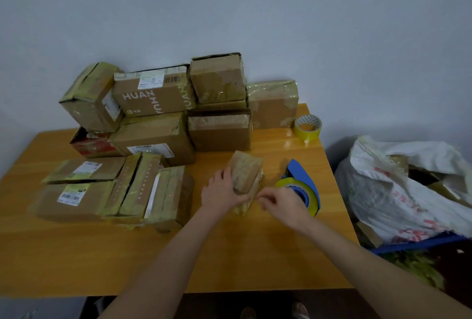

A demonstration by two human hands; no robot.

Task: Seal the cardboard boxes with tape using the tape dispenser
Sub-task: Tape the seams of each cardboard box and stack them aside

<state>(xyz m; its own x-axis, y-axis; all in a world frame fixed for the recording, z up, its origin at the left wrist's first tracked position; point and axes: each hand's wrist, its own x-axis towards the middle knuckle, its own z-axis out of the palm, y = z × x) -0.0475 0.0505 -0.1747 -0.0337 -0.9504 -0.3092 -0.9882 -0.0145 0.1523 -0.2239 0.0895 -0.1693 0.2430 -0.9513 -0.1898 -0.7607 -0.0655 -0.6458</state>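
The worktop (229, 255) carries a stack of taped cardboard boxes (158, 99) against the wall and flatter ones (84, 198) at the left. A white bag (398, 186) slumps beside it on the right.

The task's thing, a small box (246, 170), stands near the middle of the worktop, tilted, with glossy tape across its faces. The tape dispenser (304, 181) lies just to its right, roll loaded, with no hand on it.

The left hand (221, 191) grips the small box, fingers against its left side and thumb across the near face. The right hand (283, 204) has thumb and forefinger pinched together at the box's near corner, seemingly on a tape end too fine to make out.

The step looks like finishing a strip. To do it well:
- Keep the left hand firm so the box cannot turn.
- Pull the end taut, fold it over the corner, then rub it flat from the seam outward so no wrinkle lifts.

A spare roll (307, 126) waits at the back.
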